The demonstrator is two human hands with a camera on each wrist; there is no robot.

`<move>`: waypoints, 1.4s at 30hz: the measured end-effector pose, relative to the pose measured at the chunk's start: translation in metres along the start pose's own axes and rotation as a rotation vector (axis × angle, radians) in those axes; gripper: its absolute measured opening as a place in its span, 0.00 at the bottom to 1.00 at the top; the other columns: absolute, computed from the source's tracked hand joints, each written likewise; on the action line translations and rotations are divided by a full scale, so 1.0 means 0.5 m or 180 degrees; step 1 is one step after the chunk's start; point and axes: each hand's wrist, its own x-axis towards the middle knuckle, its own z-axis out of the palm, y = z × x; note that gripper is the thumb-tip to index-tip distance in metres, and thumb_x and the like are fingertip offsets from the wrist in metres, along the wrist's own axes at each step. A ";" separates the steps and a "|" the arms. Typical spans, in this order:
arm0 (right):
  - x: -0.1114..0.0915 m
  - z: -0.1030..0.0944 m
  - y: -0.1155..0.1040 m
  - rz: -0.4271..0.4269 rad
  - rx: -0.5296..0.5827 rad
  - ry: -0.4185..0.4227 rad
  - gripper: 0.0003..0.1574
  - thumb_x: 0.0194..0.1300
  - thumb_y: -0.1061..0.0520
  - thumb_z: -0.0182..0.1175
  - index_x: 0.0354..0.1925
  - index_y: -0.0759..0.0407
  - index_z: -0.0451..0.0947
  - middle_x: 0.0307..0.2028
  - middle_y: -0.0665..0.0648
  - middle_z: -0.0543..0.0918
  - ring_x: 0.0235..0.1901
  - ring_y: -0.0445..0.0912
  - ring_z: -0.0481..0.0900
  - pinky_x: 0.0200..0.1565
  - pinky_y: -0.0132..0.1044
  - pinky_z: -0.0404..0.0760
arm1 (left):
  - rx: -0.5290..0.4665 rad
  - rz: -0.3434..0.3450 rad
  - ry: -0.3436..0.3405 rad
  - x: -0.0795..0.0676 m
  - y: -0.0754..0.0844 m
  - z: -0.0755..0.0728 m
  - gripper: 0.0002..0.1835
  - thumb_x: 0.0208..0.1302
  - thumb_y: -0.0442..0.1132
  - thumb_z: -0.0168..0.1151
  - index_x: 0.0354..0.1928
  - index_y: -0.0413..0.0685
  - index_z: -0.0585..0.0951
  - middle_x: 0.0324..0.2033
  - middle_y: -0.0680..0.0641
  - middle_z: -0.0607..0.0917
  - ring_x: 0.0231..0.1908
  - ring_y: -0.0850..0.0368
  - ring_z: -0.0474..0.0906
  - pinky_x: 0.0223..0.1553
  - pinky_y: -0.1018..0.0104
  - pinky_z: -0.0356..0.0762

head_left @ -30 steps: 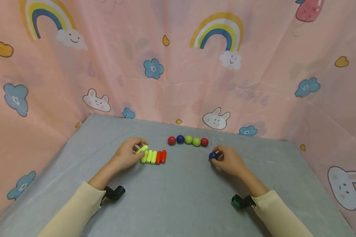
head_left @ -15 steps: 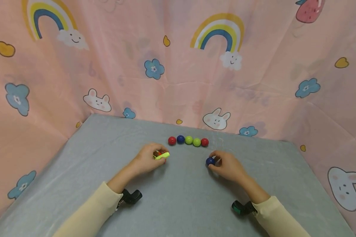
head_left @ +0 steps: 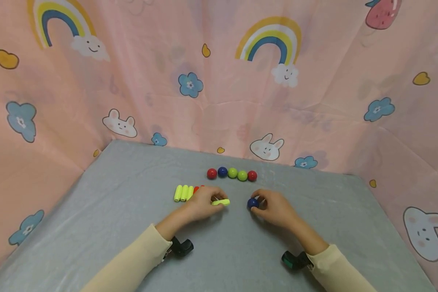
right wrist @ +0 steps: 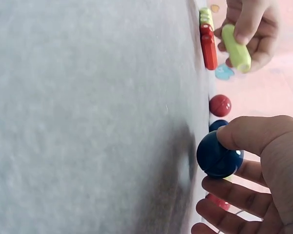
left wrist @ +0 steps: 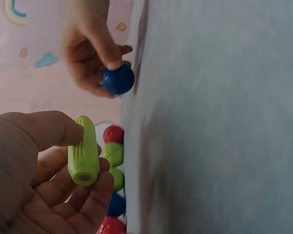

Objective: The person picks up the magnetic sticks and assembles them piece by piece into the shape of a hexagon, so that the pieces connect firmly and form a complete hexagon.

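Observation:
My left hand (head_left: 203,202) pinches a yellow-green rod (left wrist: 84,153) between thumb and fingers; a small grey disc shows in its end in the left wrist view. Facing it, my right hand (head_left: 275,207) holds a dark blue ball (right wrist: 219,155) with thumb and fingertips. A short gap separates the rod and the ball. Behind the left hand lies a row of yellow-green rods (head_left: 184,193) and red rods (right wrist: 208,48), partly covered by that hand in the head view.
Farther back, a row of balls holds a red ball (head_left: 211,173), a blue ball (head_left: 222,172), green balls (head_left: 232,172) and another red ball (head_left: 252,175). All lie on a grey cloth-covered table (head_left: 314,211). A pink patterned curtain (head_left: 149,52) encloses the back and sides.
My left hand has carried the yellow-green rod to the right, past the rod row. My right hand has brought the blue ball a little left and nearer to me.

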 end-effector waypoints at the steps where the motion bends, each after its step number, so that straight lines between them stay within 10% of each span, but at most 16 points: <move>1: 0.000 0.001 -0.002 -0.0010 0.0002 -0.0002 0.19 0.56 0.53 0.69 0.46 0.56 0.80 0.35 0.52 0.84 0.32 0.41 0.78 0.35 0.37 0.78 | 0.0010 -0.0004 -0.0024 0.002 0.001 0.005 0.09 0.59 0.35 0.64 0.43 0.48 0.84 0.38 0.51 0.87 0.40 0.58 0.80 0.45 0.65 0.78; 42: -0.001 0.024 -0.046 -0.0289 -0.0055 -0.0097 0.20 0.55 0.53 0.69 0.46 0.55 0.80 0.37 0.50 0.83 0.34 0.39 0.77 0.36 0.35 0.78 | 0.0094 -0.0133 -0.0228 0.037 0.011 0.062 0.10 0.55 0.33 0.66 0.41 0.48 0.84 0.35 0.53 0.85 0.35 0.64 0.76 0.40 0.73 0.73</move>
